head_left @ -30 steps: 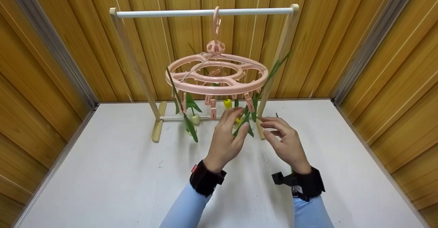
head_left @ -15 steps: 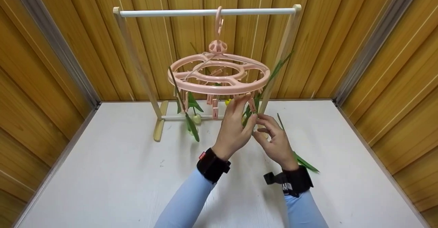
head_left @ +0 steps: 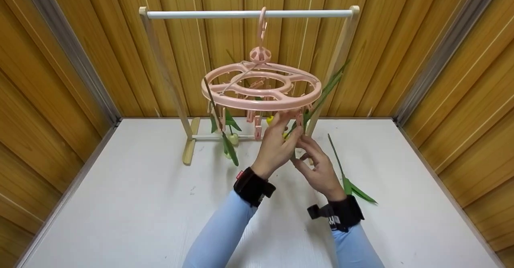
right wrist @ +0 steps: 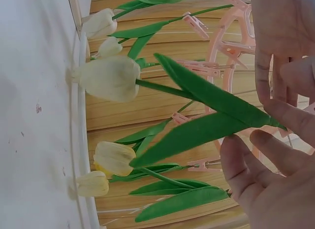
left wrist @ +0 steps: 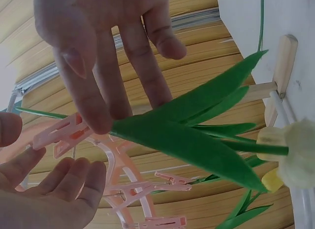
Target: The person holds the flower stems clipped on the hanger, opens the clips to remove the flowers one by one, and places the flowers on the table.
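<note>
My left hand (head_left: pixel 277 147) is raised under the front right of a pink round clip hanger (head_left: pixel 257 105), its thumb and forefinger pinching the upper end of a pink clothespin (left wrist: pixel 59 135). Close beside it, my right hand (head_left: pixel 319 169) pinches the stem of a white tulip (right wrist: pixel 108 79) where its green leaves (right wrist: pixel 216 96) begin. This tulip points blossom down, and its stem crosses the clothespin's lower end in the left wrist view. Another tulip (head_left: pixel 229 147) hangs head down at the hanger's left side. Further pale and yellow tulips (right wrist: pixel 113 157) hang behind.
The hanger hooks over a white rod (head_left: pixel 200 15) on a wooden stand (head_left: pixel 164 71). A tulip with green leaves (head_left: pixel 361 195) lies on the white table (head_left: pixel 140 211), partly under the right wrist. Wood-patterned walls (head_left: pixel 60 79) enclose the back and sides.
My left hand has risen to the clothespin at the hanger's front right. My right hand has moved left to meet it, uncovering more of the tulip on the table.
</note>
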The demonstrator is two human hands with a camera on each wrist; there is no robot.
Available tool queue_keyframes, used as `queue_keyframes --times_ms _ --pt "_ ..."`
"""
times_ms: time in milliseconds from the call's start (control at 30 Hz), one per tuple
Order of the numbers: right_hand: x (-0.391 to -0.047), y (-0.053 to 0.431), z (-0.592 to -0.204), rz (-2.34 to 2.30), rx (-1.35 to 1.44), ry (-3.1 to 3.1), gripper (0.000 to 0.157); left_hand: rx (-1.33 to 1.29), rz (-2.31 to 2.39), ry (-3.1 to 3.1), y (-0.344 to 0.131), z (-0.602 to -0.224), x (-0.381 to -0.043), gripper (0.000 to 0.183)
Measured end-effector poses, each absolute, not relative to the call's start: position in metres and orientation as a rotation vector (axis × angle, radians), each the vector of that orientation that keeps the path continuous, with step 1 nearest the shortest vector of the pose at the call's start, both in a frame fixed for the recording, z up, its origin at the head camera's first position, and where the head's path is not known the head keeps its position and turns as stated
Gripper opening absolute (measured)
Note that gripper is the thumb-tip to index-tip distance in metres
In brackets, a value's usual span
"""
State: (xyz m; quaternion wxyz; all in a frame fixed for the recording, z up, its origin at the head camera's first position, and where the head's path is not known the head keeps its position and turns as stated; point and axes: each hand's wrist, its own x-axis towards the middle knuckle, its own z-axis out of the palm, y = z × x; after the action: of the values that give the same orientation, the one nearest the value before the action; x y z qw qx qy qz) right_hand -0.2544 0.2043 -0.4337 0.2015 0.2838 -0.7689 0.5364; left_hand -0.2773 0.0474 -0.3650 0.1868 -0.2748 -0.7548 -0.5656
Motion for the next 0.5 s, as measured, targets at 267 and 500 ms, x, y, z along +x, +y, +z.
queue_keyframes --times_ms 267,500 --pt "-0.253 0.206 -0.433 1.485 0.829 -2.162 0.045 -0.726 -1.707 -2.090 0.048 -0.360 -0.280 0.025" --pt "-0.250 0.205 -0.426 1.464 0.856 -2.131 0.040 -0.749 -1.828 -1.991 0.046 -0.354 -0.280 0.017"
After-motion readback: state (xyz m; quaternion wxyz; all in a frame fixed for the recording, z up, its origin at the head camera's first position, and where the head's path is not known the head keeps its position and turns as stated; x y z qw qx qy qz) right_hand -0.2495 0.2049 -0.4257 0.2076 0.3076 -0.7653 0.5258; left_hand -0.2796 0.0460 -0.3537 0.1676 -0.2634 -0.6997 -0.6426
